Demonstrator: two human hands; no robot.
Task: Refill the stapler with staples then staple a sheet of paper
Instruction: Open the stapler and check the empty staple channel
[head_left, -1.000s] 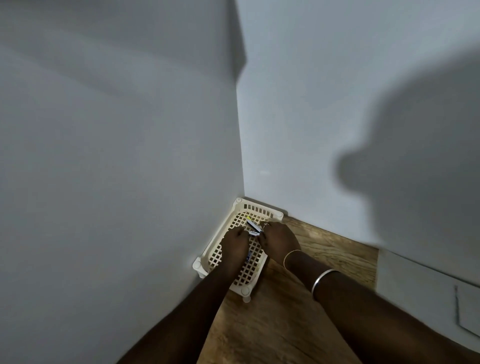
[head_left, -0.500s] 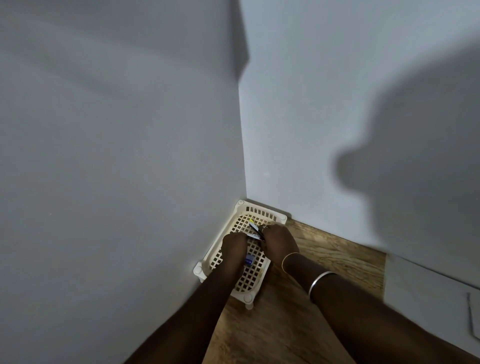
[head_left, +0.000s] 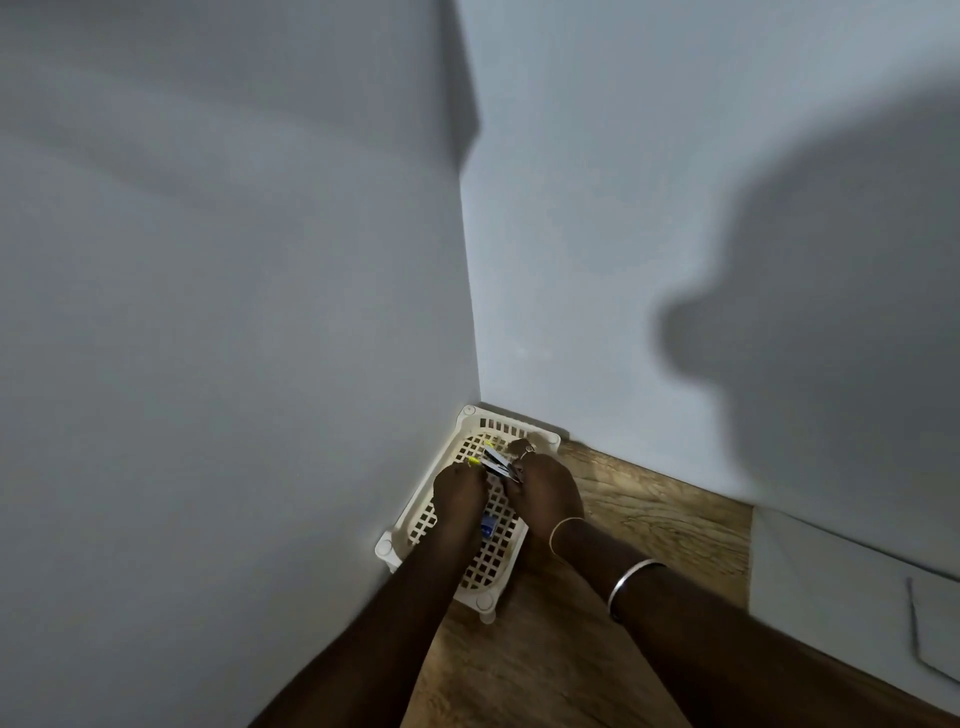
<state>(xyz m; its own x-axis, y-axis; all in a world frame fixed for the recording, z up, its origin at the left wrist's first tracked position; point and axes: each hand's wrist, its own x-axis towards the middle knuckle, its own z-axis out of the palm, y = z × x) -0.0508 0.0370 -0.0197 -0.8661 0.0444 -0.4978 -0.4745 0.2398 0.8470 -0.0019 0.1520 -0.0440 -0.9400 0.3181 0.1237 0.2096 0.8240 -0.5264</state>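
- Two pale grey walls (head_left: 208, 312) meet in a corner and fill most of the view; a large dark shadow lies across the right-hand wall.
- Wood-grain tabletop (head_left: 649, 509) runs along the base of the right wall, lit brightest just beside the basket.
- White sheet of paper (head_left: 841, 582) lies flat on the tabletop at far right, well apart from the hands; one edge runs out of view.
- Cream plastic lattice basket (head_left: 488, 566) sits pushed into the corner, touching the left wall, with round corner posts and short feet.
- Both forearms reach in from the bottom edge and meet over the basket's middle.
- Right hand (head_left: 545, 493): fingers curled and pinched on the stapler from the right side. A ring on one finger, a thin gold bangle (head_left: 563, 525) at the wrist, a silver bangle (head_left: 631, 577) further up the forearm.
- Left hand (head_left: 460, 493): fingers bunched together at the stapler's left end; whether it grips the stapler cannot be told.
- Stapler (head_left: 497, 461): small, held above the basket's floor between the two hands. Silvery metal with dark parts and yellow tips; looks hinged apart, detail too small to confirm.
- Small blue box (head_left: 488, 526) rests on the basket's floor, below the hands.
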